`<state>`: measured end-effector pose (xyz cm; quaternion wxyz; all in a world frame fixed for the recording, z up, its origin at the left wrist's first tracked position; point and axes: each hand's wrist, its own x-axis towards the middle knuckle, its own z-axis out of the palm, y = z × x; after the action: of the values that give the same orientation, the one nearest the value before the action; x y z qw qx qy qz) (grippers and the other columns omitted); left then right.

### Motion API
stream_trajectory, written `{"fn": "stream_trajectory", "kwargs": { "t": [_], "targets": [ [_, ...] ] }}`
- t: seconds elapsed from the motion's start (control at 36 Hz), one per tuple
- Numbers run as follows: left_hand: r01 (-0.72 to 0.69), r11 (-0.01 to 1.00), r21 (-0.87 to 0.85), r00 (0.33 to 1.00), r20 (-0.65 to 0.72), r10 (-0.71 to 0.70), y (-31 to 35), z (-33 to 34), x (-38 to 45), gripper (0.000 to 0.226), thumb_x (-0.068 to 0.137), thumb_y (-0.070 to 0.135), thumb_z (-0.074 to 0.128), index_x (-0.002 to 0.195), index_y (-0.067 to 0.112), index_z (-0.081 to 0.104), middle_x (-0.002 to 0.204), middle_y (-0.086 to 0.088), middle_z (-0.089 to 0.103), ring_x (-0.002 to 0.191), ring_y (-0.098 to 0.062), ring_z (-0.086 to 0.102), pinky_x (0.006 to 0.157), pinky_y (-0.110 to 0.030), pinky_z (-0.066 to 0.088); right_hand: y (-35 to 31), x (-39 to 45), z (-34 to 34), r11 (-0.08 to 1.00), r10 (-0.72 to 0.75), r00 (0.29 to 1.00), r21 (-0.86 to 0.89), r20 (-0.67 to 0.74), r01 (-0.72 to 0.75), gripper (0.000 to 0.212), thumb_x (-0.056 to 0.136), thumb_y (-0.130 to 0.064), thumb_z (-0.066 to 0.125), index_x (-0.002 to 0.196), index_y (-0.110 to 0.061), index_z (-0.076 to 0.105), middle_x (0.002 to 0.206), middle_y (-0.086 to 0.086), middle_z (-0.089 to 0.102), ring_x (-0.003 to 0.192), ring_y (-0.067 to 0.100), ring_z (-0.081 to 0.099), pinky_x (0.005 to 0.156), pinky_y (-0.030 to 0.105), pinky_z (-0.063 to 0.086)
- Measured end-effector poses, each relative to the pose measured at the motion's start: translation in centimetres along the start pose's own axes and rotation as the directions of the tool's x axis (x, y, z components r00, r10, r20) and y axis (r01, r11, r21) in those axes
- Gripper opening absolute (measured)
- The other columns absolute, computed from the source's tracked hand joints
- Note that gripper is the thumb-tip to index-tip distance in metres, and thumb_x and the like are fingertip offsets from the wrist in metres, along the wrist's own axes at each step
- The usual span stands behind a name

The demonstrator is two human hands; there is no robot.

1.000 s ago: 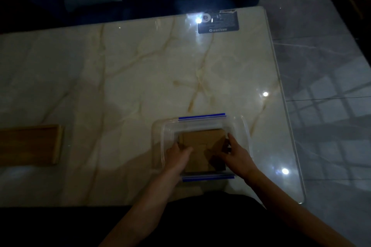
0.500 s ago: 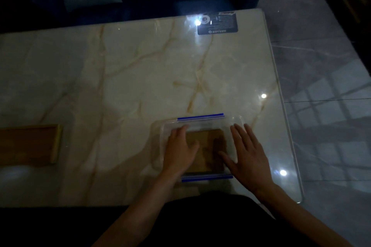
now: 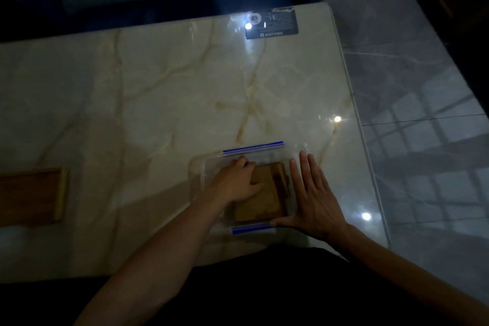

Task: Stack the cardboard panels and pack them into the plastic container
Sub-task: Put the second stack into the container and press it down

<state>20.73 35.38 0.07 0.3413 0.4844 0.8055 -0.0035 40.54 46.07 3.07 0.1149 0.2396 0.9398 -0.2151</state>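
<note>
Cardboard panels (image 3: pixel 267 193) lay stacked inside plastic container (image 3: pixel 197 172) on table (image 3: pixel 158 103). Left hand (image 3: pixel 235 182) rested on them, fingers loosely bent; right hand (image 3: pixel 315 201) flat, fingers straight.

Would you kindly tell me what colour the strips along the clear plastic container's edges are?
Blue strips on the clear plastic container, in the head view.

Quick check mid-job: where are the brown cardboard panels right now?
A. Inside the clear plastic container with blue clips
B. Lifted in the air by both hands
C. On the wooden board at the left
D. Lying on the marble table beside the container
A: the brown cardboard panels lie within the walls of the clear plastic container, with the left hand resting on them and the right hand spread flat beside them.
</note>
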Motion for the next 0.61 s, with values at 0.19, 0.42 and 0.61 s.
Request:
{"fn": "stream_trajectory", "kwargs": {
  "t": [0.19, 0.42, 0.61],
  "targets": [
    [0.028, 0.999, -0.026, 1.0, -0.002, -0.028, -0.3, 0.4, 0.1, 0.072, 0.081, 0.063, 0.049, 0.14, 0.023, 0.039, 0.136, -0.008, 0.039, 0.124, -0.027, 0.04, 0.093, -0.041, 0.041, -0.1, 0.1, 0.1, 1.0, 0.02, 1.0, -0.011, 0.007, -0.02, 0.141, 0.056, -0.1, 0.037, 0.154, -0.009, -0.005, 0.162, 0.018, -0.009, 0.15, 0.031, -0.009, 0.119, 0.046, 0.008],
    [0.035, 0.999, -0.006, 0.999, -0.021, -0.036, 0.3, 0.6, -0.4, 0.066, 0.085, 0.056, 0.048, 0.139, 0.02, 0.038, 0.135, -0.008, 0.037, 0.123, -0.028, 0.039, 0.096, -0.043, 0.039, -0.3, 0.3, 0.3, 0.999, 0.041, 0.999, -0.003, 0.02, -0.041, 0.143, 0.054, -0.101, 0.037, 0.154, -0.007, -0.005, 0.162, 0.017, -0.008, 0.15, 0.03, -0.008, 0.119, 0.045, 0.008],
    [0.027, 0.999, 0.036, 1.0, 0.011, -0.027, 0.8, -0.2, 0.0, 0.07, 0.084, 0.058, 0.046, 0.14, 0.018, 0.038, 0.142, -0.009, 0.035, 0.125, -0.03, 0.041, 0.099, -0.044, 0.038, -0.2, 0.3, 0.2, 1.0, 0.03, 0.999, 0.001, 0.029, -0.03, 0.141, 0.056, -0.099, 0.039, 0.154, -0.007, -0.002, 0.162, 0.017, -0.006, 0.15, 0.031, -0.007, 0.117, 0.046, 0.006]
  ]
}}
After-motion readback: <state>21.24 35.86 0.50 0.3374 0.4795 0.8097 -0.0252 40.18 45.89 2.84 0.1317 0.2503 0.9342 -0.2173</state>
